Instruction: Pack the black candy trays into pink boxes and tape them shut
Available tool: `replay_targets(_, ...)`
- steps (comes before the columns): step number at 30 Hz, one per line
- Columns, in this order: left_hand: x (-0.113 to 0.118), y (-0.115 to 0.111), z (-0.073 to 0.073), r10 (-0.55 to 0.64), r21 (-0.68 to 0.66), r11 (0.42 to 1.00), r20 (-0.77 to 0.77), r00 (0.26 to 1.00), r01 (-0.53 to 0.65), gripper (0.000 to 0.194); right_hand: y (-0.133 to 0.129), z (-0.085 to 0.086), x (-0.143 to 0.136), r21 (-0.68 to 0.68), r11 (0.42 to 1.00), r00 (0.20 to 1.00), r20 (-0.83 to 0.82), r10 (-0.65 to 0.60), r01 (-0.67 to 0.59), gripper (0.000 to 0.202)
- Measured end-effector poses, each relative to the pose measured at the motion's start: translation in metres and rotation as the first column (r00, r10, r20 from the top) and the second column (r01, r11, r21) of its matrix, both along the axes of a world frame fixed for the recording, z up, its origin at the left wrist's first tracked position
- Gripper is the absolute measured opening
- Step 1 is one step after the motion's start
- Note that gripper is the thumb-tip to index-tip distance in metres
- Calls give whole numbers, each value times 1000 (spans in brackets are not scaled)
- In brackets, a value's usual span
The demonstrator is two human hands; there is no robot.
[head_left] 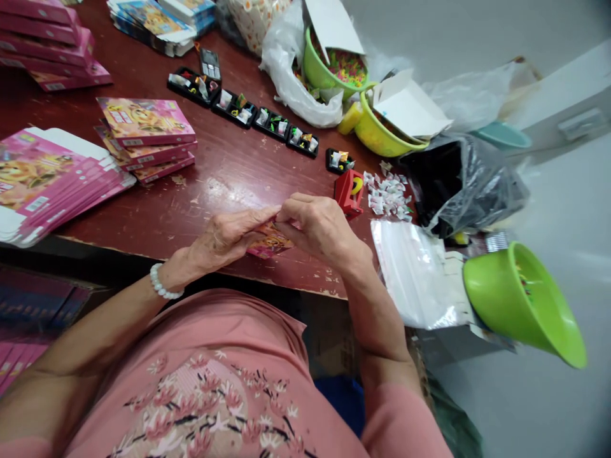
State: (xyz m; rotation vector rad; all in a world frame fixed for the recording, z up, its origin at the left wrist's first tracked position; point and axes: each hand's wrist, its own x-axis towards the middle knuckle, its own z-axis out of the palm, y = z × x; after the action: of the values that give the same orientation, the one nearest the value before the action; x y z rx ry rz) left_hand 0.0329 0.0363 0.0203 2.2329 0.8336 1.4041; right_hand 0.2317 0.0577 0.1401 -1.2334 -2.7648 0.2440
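Note:
Close to the table's front edge, a small pink printed box (270, 242) is held between my two hands, partly hidden by them. My left hand (228, 236) grips its left side, with fingers stretched along the top edge and the thumb below. At the box's upper right edge, the bent fingers of my right hand (310, 224) are pinched. A red tape dispenser (347, 194) with a yellow core stands just beyond my right hand. Left of my hands lie a short stack of filled-out pink boxes (147, 121) and a fanned pile of flat pink cartons (52, 184).
Several black trays (272, 122) with small wrapped pieces form a row farther back. White packets (389, 194) lie right of the dispenser. Green bowl (317, 63), yellow bowl (382, 140), clear plastic bags (405, 273) and a tilted green tub (491, 286) crowd the right side.

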Motion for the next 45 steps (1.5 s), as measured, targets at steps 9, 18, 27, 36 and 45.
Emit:
replay_targets(9,-8,-3,-13,213,-195,962,109,971,-189,26,-9,-65,4,56,998,942,-336,-3,23,29)
replay_targets(18,-26,2,6,191,-150,973,99,977,-175,9,-12,-98,7,-10,967,650,-739,-179,255,8)
replay_targets(27,-31,1,36,32,-23,999,-272,962,-40,11,0,-83,49,-225,970,586,-775,-238,96,10)
replay_targets(36,-23,-2,35,2,-13,1000,-234,972,-5,21,76,-93,184,-498,443,122,-552,-825,746,28)
replay_targets(45,-14,-15,36,35,37,999,-187,982,-29,11,97,-103,172,-795,298,-118,-416,-902,529,16)
